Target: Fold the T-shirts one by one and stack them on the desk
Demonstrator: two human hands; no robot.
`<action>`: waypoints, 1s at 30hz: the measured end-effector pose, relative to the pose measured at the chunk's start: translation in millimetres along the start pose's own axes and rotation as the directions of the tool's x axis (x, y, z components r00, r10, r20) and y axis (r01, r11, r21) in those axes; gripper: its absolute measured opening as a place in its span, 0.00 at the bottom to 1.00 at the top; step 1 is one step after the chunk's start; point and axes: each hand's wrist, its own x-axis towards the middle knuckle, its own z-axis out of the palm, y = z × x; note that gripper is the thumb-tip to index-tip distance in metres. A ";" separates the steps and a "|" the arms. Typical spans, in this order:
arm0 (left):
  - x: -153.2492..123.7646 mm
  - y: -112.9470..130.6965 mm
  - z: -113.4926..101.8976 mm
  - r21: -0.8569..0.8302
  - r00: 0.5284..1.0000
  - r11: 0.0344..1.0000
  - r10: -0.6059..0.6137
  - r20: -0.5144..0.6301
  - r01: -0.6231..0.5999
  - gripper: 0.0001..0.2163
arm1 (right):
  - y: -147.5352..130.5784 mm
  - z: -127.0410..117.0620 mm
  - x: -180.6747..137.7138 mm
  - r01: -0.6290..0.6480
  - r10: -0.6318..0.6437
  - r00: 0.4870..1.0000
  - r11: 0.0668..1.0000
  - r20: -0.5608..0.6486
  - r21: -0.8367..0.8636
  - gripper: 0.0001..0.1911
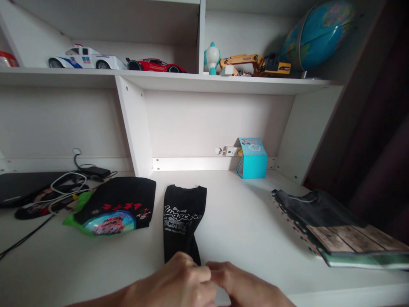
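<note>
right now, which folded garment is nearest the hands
The narrow black garment with white lettering; the red-lettered garment and the stack at right lie farther off.

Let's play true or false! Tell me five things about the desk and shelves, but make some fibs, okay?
1. The red toy sports car is beside a white toy police car. True.
2. The globe stands on the desk. False: the globe is up on the shelf.
3. The left hand and right hand are close together. True.
4. The desk calendar is red. False: the desk calendar is turquoise.
5. The black shirt with white lettering is left of the calendar. True.
</note>
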 end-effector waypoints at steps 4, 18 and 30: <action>5.6 -23.7 -23.6 -0.158 0.974 0.967 -0.213 -0.073 0.199 0.11 | 2.5 -1.3 6.7 -0.041 0.040 0.965 0.999 -0.259 0.002 0.06; 23.4 -90.6 -89.7 -0.583 0.879 0.736 -0.472 -0.074 0.346 0.16 | -61.3 -173.7 -8.4 0.198 -0.081 0.415 0.980 -0.906 0.003 0.07; 99.7 -41.8 5.4 -0.980 0.845 0.192 -0.517 -0.139 -0.044 0.16 | -73.7 -180.3 -58.3 -0.560 -0.404 0.419 0.590 -0.813 -0.582 0.11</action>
